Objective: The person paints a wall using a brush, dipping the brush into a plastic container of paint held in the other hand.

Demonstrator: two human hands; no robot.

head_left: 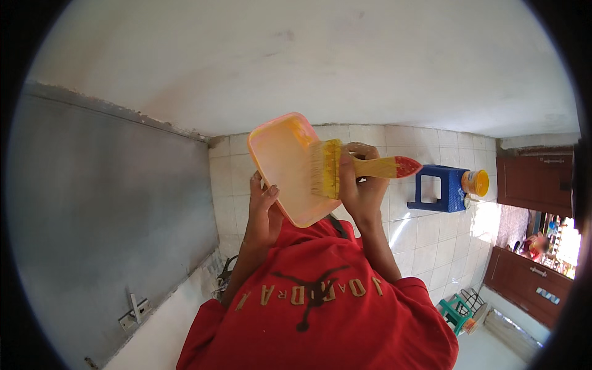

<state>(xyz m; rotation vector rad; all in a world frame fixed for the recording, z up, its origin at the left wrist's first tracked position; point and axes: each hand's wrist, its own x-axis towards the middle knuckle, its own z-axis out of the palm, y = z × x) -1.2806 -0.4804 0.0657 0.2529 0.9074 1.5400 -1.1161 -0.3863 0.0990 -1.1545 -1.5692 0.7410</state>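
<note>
My left hand (266, 203) grips the near left rim of a shallow plastic tray (284, 162), with the thumb over its edge. The tray is pinkish orange, tilted, and coated inside with pale paint and yellow smears. In my right hand (367, 189) is a wide paintbrush (377, 167) with a wooden handle, a red tip and a yellow-stained ferrule. Its pale bristles lie over the right part of the tray; whether they touch the tray floor I cannot tell. Both hands are held in front of my red shirt.
A pale wall (296, 64) rises ahead, and a grey door (111, 185) stands at left. On the tiled floor (425, 236) at right is a blue plastic stool (448, 187) bearing a yellow-topped tub (476, 182). Farther back are a green stool (455, 312) and brown double doors (527, 282).
</note>
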